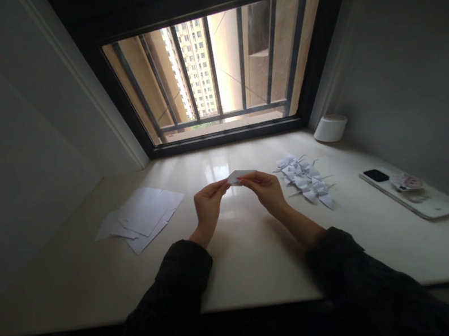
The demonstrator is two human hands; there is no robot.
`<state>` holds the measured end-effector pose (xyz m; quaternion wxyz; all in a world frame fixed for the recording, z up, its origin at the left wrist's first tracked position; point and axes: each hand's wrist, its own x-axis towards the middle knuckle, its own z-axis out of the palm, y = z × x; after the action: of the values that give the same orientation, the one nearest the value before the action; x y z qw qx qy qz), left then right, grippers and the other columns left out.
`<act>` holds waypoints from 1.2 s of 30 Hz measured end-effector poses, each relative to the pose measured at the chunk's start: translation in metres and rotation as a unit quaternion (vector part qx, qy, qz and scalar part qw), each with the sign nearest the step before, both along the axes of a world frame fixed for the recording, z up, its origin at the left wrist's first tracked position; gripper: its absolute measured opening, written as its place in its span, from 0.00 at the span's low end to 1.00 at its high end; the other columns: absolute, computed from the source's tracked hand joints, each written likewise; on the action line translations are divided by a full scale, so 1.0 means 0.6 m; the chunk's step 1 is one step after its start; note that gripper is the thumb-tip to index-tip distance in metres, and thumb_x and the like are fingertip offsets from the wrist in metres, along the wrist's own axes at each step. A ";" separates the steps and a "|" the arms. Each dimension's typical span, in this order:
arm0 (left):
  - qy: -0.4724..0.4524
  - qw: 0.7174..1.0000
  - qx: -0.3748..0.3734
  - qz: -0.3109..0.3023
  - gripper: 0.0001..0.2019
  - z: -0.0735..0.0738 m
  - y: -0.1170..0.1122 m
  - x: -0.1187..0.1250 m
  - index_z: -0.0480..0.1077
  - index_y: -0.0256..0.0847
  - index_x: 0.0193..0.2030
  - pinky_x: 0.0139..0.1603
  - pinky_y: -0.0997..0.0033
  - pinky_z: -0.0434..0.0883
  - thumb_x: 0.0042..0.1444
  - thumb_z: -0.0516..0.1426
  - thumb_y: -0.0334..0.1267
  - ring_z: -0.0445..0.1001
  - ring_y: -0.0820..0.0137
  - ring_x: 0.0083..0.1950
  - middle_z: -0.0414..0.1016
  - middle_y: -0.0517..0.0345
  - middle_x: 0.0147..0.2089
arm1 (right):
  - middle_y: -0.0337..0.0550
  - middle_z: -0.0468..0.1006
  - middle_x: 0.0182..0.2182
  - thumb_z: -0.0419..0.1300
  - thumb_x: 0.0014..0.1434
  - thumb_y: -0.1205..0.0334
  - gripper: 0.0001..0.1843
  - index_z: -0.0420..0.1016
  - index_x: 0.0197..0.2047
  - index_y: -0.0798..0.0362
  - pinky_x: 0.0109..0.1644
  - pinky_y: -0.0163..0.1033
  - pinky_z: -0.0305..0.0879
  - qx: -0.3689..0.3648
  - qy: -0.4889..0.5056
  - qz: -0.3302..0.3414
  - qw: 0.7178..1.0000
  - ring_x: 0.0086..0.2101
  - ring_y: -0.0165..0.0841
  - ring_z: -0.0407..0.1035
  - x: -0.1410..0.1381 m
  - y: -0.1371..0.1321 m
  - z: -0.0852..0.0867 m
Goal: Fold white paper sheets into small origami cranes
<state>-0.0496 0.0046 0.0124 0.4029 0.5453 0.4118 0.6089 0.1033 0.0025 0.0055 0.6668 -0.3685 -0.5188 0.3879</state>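
Between my two hands is a small folded piece of white paper [235, 177], held up over the middle of the sill. My left hand [209, 200] pinches its left end with thumb and fingers. On the right side, my right hand [266, 188] grips the same paper, its fingertips partly covering it. To the right of that hand lies a cluster of white folded paper cranes [304, 178]. A loose stack of flat white paper sheets [146, 212] rests to the left.
The pale, glossy window sill [250, 267] carries everything. At the right lie a white phone [433, 206] with a round decorated grip and, farther back, a white cylindrical object [331, 128]. A barred window [223, 139] closes the far side, with walls left and right.
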 end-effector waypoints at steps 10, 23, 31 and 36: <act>-0.005 0.999 0.030 0.021 0.11 0.000 -0.007 0.004 0.79 0.43 0.36 0.49 0.59 0.74 0.44 0.65 0.42 0.78 0.63 0.41 0.81 0.55 0.38 | 0.39 0.82 0.31 0.69 0.43 0.55 0.10 0.81 0.31 0.48 0.44 0.45 0.72 -0.041 0.031 -0.025 0.998 0.33 0.36 0.75 -0.009 -0.012 0.013; -0.045 0.999 -0.005 0.030 0.13 -0.003 -0.007 0.014 0.78 0.41 0.38 0.49 0.57 0.73 0.43 0.66 0.41 0.78 0.63 0.42 0.81 0.54 0.39 | 0.41 0.82 0.30 0.71 0.39 0.56 0.12 0.82 0.30 0.50 0.42 0.45 0.71 -0.066 0.088 -0.051 0.993 0.32 0.36 0.74 -0.020 -0.010 0.008; -0.048 0.999 -0.006 0.016 0.13 0.001 -0.009 0.013 0.79 0.41 0.37 0.46 0.60 0.74 0.43 0.66 0.42 0.78 0.66 0.39 0.81 0.54 0.37 | 0.42 0.82 0.32 0.70 0.42 0.56 0.12 0.81 0.31 0.50 0.47 0.47 0.71 -0.043 0.063 -0.034 0.997 0.36 0.39 0.76 -0.010 -0.006 0.008; -0.067 0.997 -0.023 0.003 0.13 -0.003 -0.003 0.008 0.79 0.41 0.37 0.46 0.62 0.74 0.43 0.66 0.41 0.77 0.68 0.38 0.81 0.54 0.37 | 0.41 0.82 0.32 0.71 0.41 0.57 0.12 0.81 0.31 0.50 0.48 0.47 0.71 -0.037 0.079 -0.024 0.996 0.36 0.38 0.76 -0.005 -0.003 0.005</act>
<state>-0.0446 0.0030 0.0105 0.4406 0.4925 0.3996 0.6354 0.1004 0.0009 0.0086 0.7007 -0.3738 -0.4404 0.4187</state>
